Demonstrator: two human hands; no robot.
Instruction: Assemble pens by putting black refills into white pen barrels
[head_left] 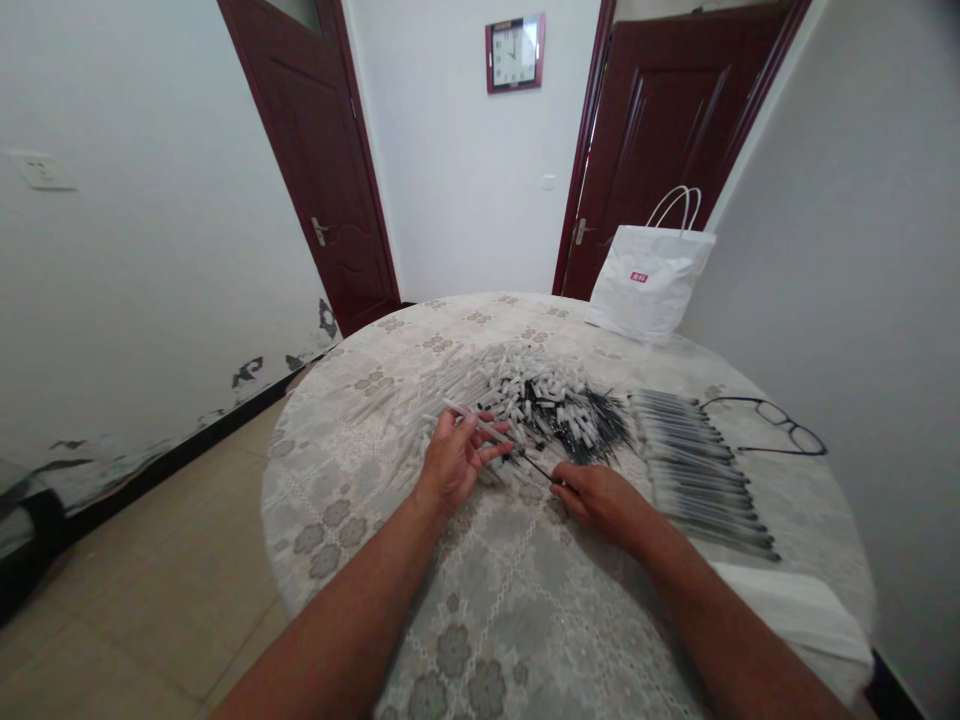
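My left hand is closed around a whitish pen barrel, which slants across the fingers. Between finger and thumb, my right hand grips a thin black pen refill. The refill's far end points at the barrel's near end; whether it sits inside I cannot tell. Just beyond both hands spreads a heap of clear pen tubes, short white pieces that look like caps, and dark refills. Right of my right hand lies a row of pens with dark ends.
A flowered cloth covers the round table. Folded eyeglasses rest beyond the pen row, and a white paper bag stands at the back right. Near the right edge is a flat white sheet.
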